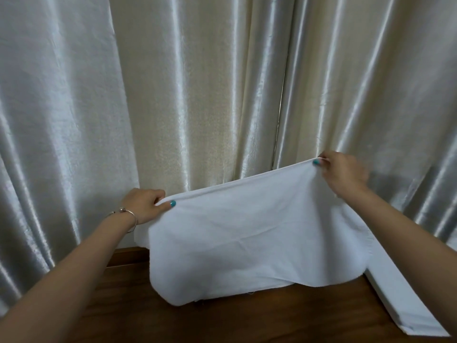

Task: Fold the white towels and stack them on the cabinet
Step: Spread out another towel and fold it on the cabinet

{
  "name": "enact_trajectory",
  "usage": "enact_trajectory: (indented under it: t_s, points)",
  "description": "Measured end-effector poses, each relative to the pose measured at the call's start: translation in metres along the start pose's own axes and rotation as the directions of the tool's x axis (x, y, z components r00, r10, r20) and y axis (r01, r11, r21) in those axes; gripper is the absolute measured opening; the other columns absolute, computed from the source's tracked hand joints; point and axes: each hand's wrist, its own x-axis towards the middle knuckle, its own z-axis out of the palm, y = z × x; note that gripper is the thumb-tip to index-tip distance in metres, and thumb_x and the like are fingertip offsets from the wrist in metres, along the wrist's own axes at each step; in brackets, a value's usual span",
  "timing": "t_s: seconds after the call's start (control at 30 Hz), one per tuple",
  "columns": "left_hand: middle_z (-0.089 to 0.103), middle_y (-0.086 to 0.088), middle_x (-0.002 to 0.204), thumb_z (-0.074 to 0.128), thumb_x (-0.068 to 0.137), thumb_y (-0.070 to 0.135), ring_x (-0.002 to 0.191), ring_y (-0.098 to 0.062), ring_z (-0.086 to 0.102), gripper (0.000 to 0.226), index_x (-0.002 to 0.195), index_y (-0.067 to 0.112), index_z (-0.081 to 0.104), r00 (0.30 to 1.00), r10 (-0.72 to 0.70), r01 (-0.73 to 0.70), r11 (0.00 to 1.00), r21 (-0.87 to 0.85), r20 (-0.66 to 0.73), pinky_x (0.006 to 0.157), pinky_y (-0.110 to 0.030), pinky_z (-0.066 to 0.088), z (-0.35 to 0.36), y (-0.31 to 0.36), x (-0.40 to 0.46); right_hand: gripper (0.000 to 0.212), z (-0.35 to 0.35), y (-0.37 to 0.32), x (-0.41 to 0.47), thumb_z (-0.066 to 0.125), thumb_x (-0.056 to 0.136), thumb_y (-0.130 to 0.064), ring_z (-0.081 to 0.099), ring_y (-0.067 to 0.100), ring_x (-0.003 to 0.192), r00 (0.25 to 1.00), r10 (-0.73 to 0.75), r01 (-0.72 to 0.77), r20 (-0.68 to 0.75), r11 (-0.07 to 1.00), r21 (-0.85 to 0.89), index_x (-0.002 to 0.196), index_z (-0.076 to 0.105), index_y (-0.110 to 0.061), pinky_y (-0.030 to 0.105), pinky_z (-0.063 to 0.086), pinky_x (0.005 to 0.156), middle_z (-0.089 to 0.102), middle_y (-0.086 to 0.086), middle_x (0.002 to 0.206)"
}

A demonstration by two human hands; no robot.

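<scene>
A white towel (247, 233) hangs in the air above the dark wooden cabinet top (128, 315), its lower edge draping onto the wood. My left hand (146, 205) pinches the towel's upper left corner. My right hand (343, 173) pinches the upper right corner, held higher than the left. The top edge stretches taut between both hands. A folded white towel (408, 303) lies flat on the cabinet at the right, partly hidden by the hanging towel and my right forearm.
Shiny cream curtains (197, 95) hang right behind the cabinet and fill the background. A thin bracelet (126, 214) sits on my left wrist. Bare wood shows at the cabinet's front and left.
</scene>
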Motion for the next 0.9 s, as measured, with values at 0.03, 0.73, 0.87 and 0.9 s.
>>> enact_trajectory:
  t_s: [0.03, 0.73, 0.87, 0.9]
  points:
    - [0.052, 0.005, 0.054, 0.038, 0.084, 0.068, 0.055, -0.015, 0.05, 0.053, 0.057, 0.023, 0.041, 1.0, -0.024, 0.025, 0.998, 0.051, -0.019, 0.05, -0.026, 0.029, -0.001, 0.002, 0.0, 0.019, 0.002, 0.0, -0.001, 0.049, 0.095, -0.031, 0.064, 0.038, 0.091, 1.0, 0.026, -0.027, -0.005, 0.999, -0.031, 0.1, 0.066, -0.023, 0.033, 0.039, 0.065, 0.069, 0.015, 0.096]
    - [0.052, -0.005, 0.061, 0.06, 0.077, 0.064, 0.058, -0.02, 0.049, 0.056, 0.057, 0.014, 0.044, 0.912, -0.231, 0.34, 0.889, -0.309, 0.339, 0.056, -0.029, 0.033, -0.018, -0.002, -0.013, 0.024, -0.005, 0.011, -0.017, 0.055, 0.088, -0.034, 0.063, 0.04, 0.093, 0.939, 0.325, -0.341, 0.113, 0.921, 0.188, 0.097, 0.071, -0.018, 0.038, 0.049, 0.078, 0.069, 0.016, 0.096]
    - [0.075, -0.005, 0.085, 0.078, 0.048, 0.052, 0.081, -0.02, 0.069, 0.05, 0.081, 0.014, 0.073, 0.885, -0.091, 0.426, 0.556, -0.713, 0.457, 0.081, -0.03, 0.053, -0.029, 0.006, -0.014, 0.022, -0.006, 0.004, -0.017, 0.055, 0.075, -0.02, 0.06, 0.031, 0.052, 0.889, 0.366, -0.435, 0.275, 0.861, 0.263, 0.061, 0.06, -0.004, 0.032, 0.049, 0.057, 0.062, 0.016, 0.058]
    - [0.074, -0.008, 0.094, 0.079, 0.05, 0.045, 0.089, -0.022, 0.069, 0.05, 0.089, 0.015, 0.074, 0.88, -0.085, 0.442, 0.51, -0.738, 0.468, 0.086, -0.032, 0.053, -0.029, 0.009, -0.013, 0.025, -0.006, 0.002, -0.016, 0.058, 0.073, -0.02, 0.056, 0.029, 0.047, 0.884, 0.37, -0.449, 0.287, 0.844, 0.293, 0.052, 0.053, -0.007, 0.03, 0.046, 0.052, 0.054, 0.012, 0.049]
